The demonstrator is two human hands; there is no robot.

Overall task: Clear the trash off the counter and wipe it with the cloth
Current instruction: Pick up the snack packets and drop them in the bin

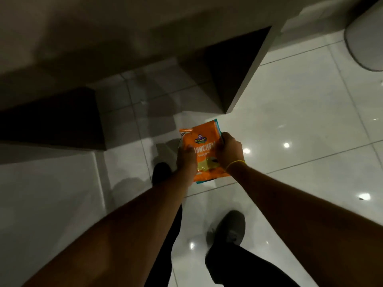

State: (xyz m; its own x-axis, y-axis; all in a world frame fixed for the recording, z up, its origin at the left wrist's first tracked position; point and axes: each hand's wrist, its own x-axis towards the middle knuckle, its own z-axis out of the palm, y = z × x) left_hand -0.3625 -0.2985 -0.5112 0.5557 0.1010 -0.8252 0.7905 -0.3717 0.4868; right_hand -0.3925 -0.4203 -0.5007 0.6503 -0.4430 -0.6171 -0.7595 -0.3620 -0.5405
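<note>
A glossy white tiled floor (300,112) fills most of the head view, with bright spots of reflected light scattered across its right half. A pale counter structure (103,38) crosses the upper left, its top blurred and dim, with dark recesses beneath it and a slanted end panel (255,65) reaching the floor near centre. A pale rounded container (366,38), possibly a bin, stands on the floor at the upper right corner, partly cut by the frame edge; its contents cannot be seen. Both bare forearms extend from the lower edge toward the centre. Two dark shoes show below them: the right shoe (227,228) is forward on the tile, and the left shoe (161,172) is partly hidden behind the left forearm. The orange snack packet (205,141), edged in teal and printed with the brand "BALAJI", is held in the air above the floor, well clear of the counter and apart from the container. The left hand (186,160) clamps the packet's left edge, fingers curled behind it. The right hand (230,151) grips the packet's right edge, fingers wrapped over it. A thin yellow band (235,163) circles the right wrist.
</note>
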